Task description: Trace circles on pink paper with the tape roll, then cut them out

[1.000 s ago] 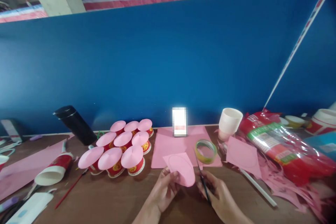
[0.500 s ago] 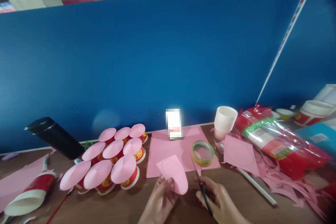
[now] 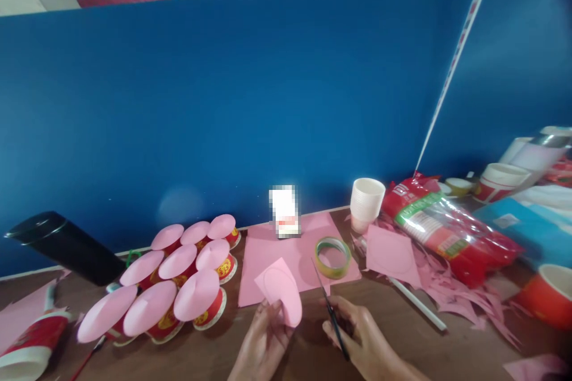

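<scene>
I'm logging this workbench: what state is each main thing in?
Left hand: gripping paper
Right hand: holding scissors
Pink paper: partly cut, one end rounded
Scissors: held, blade opening unclear
Tape roll: lying flat
White cups: upright, nested
Nine red cups: upside down, pink-topped
Left-edge red cup: on its side
Plastic bag: lying down

Free gap, depth uncertain, between left hand (image 3: pixel 267 330) and scissors (image 3: pixel 331 312); tape roll (image 3: pixel 334 273) beyond, cone-topped cups (image 3: pixel 177 261) leftward.
</scene>
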A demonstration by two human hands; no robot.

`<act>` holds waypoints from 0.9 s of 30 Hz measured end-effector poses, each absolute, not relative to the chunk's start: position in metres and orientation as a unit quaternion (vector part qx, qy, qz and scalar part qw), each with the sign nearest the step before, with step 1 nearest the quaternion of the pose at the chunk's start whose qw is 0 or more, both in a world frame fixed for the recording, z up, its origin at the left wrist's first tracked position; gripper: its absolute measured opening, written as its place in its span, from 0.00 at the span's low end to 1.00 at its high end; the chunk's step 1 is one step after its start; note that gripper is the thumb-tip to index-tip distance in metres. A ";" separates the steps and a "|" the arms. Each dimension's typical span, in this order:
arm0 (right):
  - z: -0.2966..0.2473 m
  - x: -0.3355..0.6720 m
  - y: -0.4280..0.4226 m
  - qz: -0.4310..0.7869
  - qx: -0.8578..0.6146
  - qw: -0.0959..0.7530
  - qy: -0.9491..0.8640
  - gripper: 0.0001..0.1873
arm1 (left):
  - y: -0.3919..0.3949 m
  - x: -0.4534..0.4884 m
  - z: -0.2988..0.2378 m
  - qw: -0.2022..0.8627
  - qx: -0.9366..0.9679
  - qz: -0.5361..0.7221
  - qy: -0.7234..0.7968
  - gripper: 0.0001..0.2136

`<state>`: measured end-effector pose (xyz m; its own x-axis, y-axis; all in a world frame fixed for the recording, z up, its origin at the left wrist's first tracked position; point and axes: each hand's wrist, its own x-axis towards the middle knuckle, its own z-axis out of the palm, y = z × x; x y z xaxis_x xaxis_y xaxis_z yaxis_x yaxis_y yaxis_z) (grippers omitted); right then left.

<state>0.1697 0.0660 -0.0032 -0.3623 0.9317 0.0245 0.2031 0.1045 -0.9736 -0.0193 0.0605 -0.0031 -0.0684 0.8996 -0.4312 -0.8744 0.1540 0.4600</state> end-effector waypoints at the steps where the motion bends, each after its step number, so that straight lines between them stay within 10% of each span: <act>1: -0.003 0.170 0.066 0.510 -0.433 0.365 -0.647 0.06 | 0.060 -0.019 -0.003 0.680 0.023 0.651 0.337 0.06; 27: -0.003 0.168 0.068 0.505 -0.424 0.395 -0.640 0.05 | 0.060 -0.020 -0.007 0.671 0.042 0.642 0.368 0.08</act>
<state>0.1683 0.0683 -0.0034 -0.3296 0.9409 0.0774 0.1442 0.1312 -0.9808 -0.0198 0.0601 -0.0071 -0.0950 0.8931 -0.4396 -0.8315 0.1716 0.5284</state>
